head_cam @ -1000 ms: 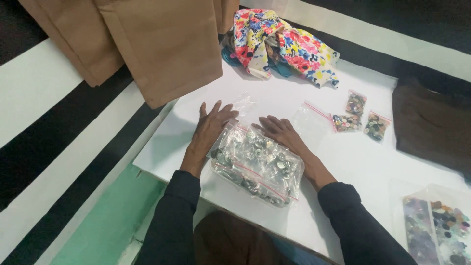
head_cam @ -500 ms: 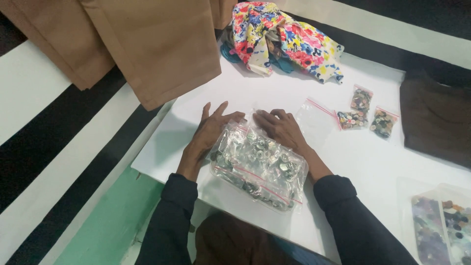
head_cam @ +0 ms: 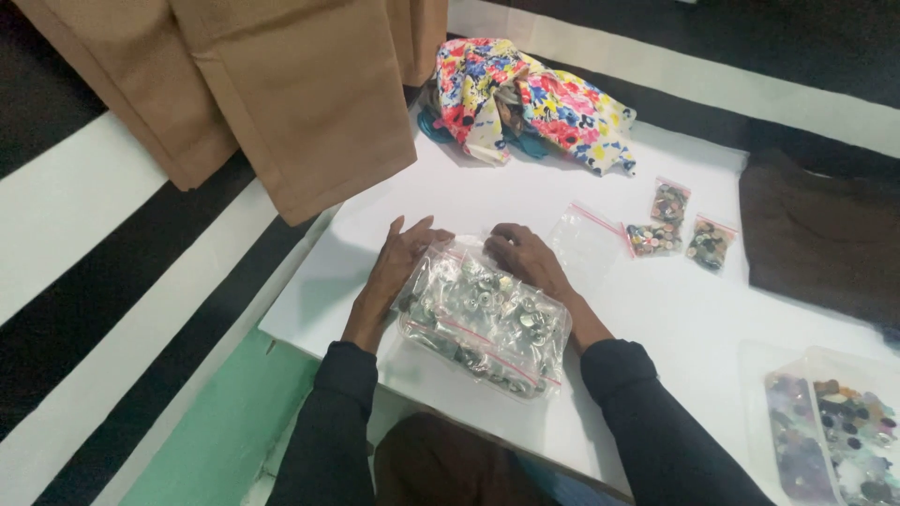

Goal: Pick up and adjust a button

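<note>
A clear zip bag of silvery buttons (head_cam: 483, 321) lies flat under the left hand (head_cam: 401, 267) and right hand (head_cam: 525, 258), fingers loosely spread upon it.

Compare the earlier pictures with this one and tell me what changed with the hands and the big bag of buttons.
Little changed. The left hand and right hand rest against the far side of the clear bag of metal buttons, as before; the right hand's fingers look more curled at its edge. The bag has not visibly moved on the white board. The three small button bags and floral cloth stayed put.
</note>
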